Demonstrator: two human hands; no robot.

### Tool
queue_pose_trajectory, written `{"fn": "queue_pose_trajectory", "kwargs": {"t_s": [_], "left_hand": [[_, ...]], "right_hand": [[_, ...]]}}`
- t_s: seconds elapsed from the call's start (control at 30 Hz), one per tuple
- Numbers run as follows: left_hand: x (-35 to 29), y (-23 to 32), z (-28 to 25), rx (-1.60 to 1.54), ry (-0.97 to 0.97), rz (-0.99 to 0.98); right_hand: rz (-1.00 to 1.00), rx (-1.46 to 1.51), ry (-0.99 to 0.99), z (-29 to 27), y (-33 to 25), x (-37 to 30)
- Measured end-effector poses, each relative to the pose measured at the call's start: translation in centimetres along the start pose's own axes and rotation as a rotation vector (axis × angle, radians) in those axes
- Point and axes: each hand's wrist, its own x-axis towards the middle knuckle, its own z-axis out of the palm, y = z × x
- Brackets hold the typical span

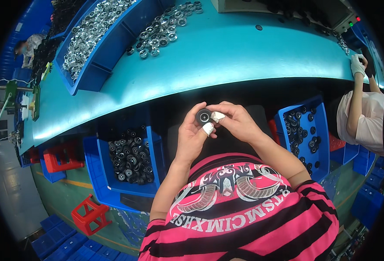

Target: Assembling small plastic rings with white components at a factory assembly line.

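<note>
A small round black wheel (203, 116) with a pale ring at its centre is held up in front of my chest. My left hand (189, 138) is closed around it, with the thumb below and the fingers behind. From the other side my right hand (240, 123) pinches at the wheel's edge with thumb and forefinger. White wraps cover both thumb tips. The fingers behind the wheel are partly hidden.
Ahead lies a teal table (192, 61) bearing a blue bin (97, 65) of clear wheel-like parts and loose ones (159, 37). Blue crates of black wheels stand at left (100, 163) and right (318, 169). A red stool (90, 215) stands lower left; a gloved co-worker (358, 114) works at right.
</note>
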Motion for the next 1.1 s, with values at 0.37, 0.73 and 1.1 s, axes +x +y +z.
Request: {"fn": "queue_pose_trajectory", "kwargs": {"t_s": [0.37, 0.73, 1.1], "left_hand": [[-1.1, 3.0, -4.9, 0.898, 0.274, 0.285], [0.7, 3.4, -6.4, 1.416, 0.17, 0.429], [2.0, 3.4, -6.6, 1.461, 0.103, 0.322]], "right_hand": [[-0.534, -0.532, 0.362, -10.6, -11.9, 4.8], [-0.396, -1.486, 0.682, -24.0, -16.3, 34.7], [-0.33, -1.269, 1.012, -32.8, -17.5, 48.7]]}}
